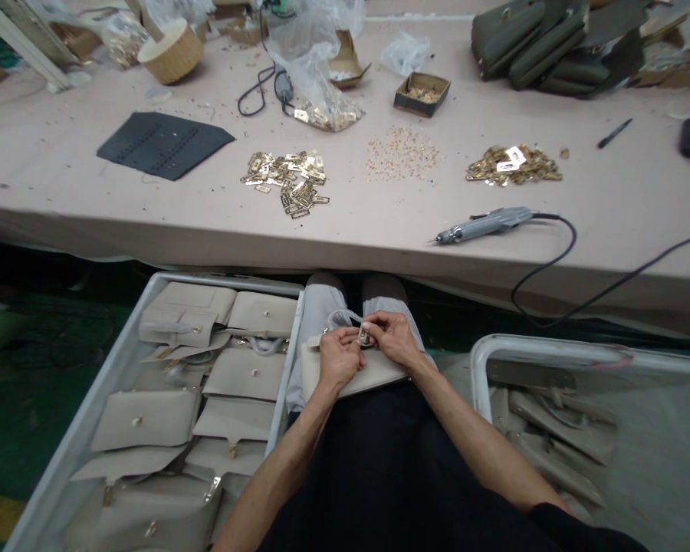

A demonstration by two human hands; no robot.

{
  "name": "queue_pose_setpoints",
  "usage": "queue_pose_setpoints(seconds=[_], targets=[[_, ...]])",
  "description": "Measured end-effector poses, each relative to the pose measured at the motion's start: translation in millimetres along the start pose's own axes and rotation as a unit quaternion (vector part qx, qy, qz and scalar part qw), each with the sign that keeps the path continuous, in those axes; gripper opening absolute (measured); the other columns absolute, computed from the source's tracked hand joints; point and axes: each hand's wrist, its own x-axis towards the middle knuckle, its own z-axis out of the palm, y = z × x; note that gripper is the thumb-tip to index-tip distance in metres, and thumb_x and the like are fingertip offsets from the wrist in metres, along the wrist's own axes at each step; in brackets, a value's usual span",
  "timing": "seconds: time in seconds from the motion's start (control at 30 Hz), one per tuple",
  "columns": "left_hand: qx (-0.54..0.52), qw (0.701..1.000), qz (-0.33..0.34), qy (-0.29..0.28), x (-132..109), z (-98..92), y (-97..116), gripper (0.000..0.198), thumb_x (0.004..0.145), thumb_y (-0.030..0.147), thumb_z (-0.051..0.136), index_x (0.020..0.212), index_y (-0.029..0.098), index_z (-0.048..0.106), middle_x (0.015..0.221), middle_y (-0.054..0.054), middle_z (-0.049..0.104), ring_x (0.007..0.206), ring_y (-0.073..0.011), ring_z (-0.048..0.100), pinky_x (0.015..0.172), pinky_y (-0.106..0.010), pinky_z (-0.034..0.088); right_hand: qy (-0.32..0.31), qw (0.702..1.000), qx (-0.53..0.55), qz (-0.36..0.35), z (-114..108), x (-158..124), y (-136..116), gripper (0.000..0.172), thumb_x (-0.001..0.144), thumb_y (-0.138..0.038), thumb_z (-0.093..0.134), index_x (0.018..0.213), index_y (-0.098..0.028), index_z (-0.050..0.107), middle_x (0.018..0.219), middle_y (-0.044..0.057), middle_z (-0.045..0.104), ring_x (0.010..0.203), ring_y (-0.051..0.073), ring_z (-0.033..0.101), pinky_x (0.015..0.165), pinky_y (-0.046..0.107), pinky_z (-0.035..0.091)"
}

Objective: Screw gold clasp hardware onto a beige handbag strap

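A pale beige handbag (379, 373) lies across my lap, its light handle (345, 313) curving up at the far side. My left hand (340, 358) is closed on the bag, with thumb and fingers pinched near a small gold metal clasp (364, 335). From the other side, my right hand (394, 337) pinches the same clasp and the strip it sits on. The fingertips of both hands nearly meet there and partly cover it. On the table in front lies a grey electric screwdriver (486, 225), apart from both hands.
Left of my legs, a white bin (100, 360) holds several beige bags; at right, another bin (481, 383) holds darker ones. On the table are gold plate piles (299, 176) (514, 165), scattered small screws (402, 153), a dark sheet (164, 144) and stacked dark bags (546, 46).
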Motion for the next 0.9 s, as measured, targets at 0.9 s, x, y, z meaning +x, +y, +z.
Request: queue_pose_setpoints(seconds=[0.9], targets=[[0.049, 0.999, -0.016, 0.018, -2, -1.1, 9, 0.014, 0.079, 0.024, 0.069, 0.077, 0.013, 0.075, 0.049, -0.002, 0.066, 0.035, -0.0107, 0.054, 0.037, -0.019, 0.04, -0.012, 0.999, 0.03, 0.03, 1, 7, -12, 0.028, 0.08, -0.043, 0.078, 0.082, -0.015, 0.077, 0.065, 0.003, 0.066, 0.053, 0.013, 0.054, 0.051, 0.025, 0.041]])
